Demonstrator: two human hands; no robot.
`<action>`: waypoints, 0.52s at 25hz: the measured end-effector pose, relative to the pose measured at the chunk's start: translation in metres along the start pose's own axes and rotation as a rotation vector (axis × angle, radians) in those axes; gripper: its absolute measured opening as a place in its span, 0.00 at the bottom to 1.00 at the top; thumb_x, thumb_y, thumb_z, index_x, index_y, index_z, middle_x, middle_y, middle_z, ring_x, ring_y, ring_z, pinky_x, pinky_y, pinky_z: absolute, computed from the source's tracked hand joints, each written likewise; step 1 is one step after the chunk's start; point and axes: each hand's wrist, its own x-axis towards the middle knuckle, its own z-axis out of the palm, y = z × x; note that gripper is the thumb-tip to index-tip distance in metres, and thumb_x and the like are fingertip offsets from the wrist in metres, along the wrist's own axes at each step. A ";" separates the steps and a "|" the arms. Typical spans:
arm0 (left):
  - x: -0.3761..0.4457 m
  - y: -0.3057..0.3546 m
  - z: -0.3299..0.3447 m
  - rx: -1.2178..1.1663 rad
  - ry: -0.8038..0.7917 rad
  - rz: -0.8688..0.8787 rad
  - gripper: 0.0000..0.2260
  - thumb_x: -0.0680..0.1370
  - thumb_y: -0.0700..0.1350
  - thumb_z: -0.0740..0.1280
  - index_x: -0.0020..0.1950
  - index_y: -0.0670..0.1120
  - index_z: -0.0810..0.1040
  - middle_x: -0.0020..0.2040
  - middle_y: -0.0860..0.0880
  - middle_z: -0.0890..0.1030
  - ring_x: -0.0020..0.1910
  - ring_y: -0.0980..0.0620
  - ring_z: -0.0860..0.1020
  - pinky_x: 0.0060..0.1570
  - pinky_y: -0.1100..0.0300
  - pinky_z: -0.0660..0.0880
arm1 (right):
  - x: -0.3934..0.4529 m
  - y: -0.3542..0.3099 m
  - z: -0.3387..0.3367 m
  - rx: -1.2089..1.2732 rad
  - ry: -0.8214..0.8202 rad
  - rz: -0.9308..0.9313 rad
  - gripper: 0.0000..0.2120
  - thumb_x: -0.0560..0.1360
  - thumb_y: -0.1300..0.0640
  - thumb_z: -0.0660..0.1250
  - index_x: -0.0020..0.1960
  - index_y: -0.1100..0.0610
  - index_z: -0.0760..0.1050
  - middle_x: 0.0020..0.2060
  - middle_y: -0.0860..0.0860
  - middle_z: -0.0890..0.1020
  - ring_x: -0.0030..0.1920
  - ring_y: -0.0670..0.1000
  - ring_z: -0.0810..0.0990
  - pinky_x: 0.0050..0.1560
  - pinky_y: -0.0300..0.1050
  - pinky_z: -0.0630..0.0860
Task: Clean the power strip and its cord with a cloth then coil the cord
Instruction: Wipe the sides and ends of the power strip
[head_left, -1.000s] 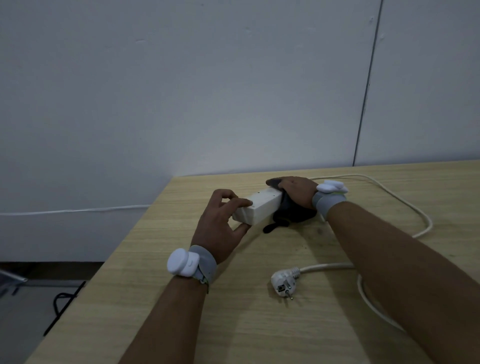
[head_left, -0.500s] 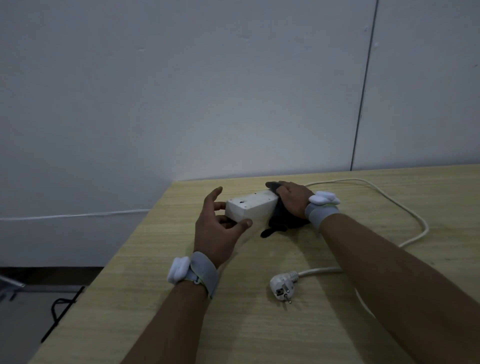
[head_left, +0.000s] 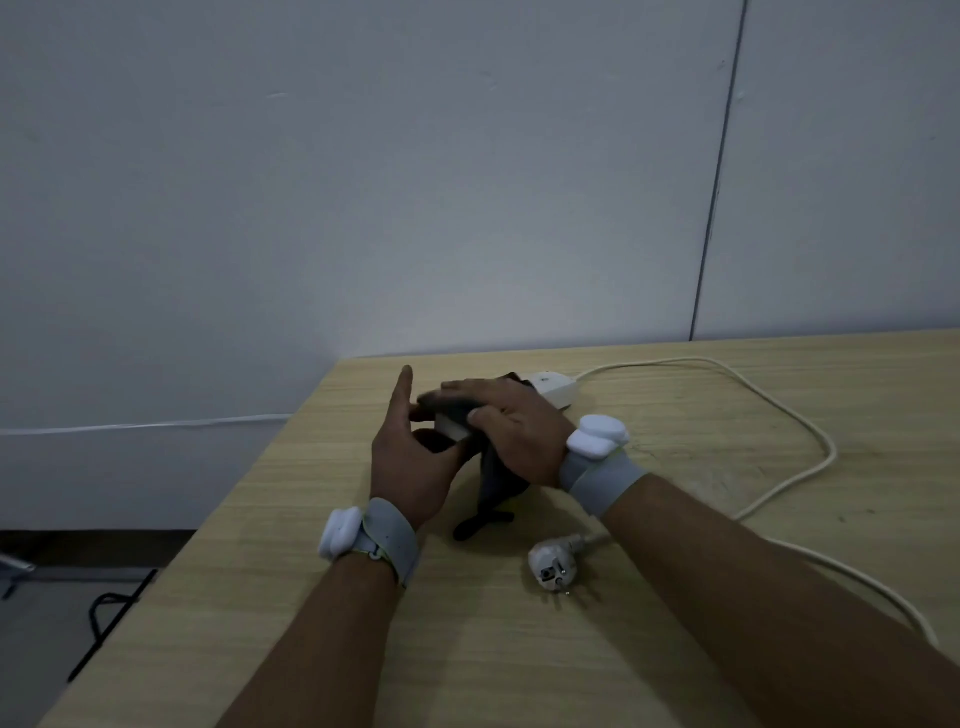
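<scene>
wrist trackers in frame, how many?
2. One white tracker on the left wrist, near the table's left edge; one on the right wrist, right of the power strip. None seems hidden.

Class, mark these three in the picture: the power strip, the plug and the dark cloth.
power strip (head_left: 555, 388), head view, its far white end.
plug (head_left: 551, 567), head view, its round white body.
dark cloth (head_left: 493, 480), head view, fold hanging below the right hand.

I count two hands: left hand (head_left: 410, 467), right hand (head_left: 511, 431). One power strip (head_left: 553, 387), one cord (head_left: 779, 410), one plug (head_left: 551, 569), one dark cloth (head_left: 491, 486), two wrist bands, one table (head_left: 519, 649).
</scene>
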 end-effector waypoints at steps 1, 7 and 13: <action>0.001 -0.001 -0.001 0.031 0.003 -0.012 0.44 0.69 0.39 0.76 0.78 0.52 0.55 0.54 0.56 0.76 0.42 0.63 0.79 0.39 0.76 0.73 | 0.000 -0.006 0.007 -0.037 -0.023 -0.075 0.21 0.73 0.55 0.54 0.60 0.54 0.80 0.66 0.51 0.75 0.69 0.51 0.69 0.70 0.45 0.60; 0.002 0.000 0.000 0.033 0.029 -0.025 0.44 0.68 0.41 0.78 0.78 0.53 0.58 0.53 0.53 0.77 0.43 0.64 0.78 0.45 0.70 0.74 | -0.001 0.003 0.013 0.201 0.058 -0.081 0.20 0.75 0.58 0.54 0.60 0.58 0.79 0.63 0.52 0.78 0.67 0.51 0.70 0.69 0.42 0.61; 0.001 -0.002 0.002 -0.027 0.038 -0.010 0.43 0.66 0.42 0.79 0.76 0.52 0.61 0.52 0.53 0.77 0.41 0.55 0.83 0.43 0.60 0.80 | 0.026 0.065 -0.011 -0.216 -0.078 0.258 0.16 0.82 0.61 0.53 0.65 0.64 0.72 0.66 0.62 0.73 0.66 0.60 0.70 0.66 0.45 0.60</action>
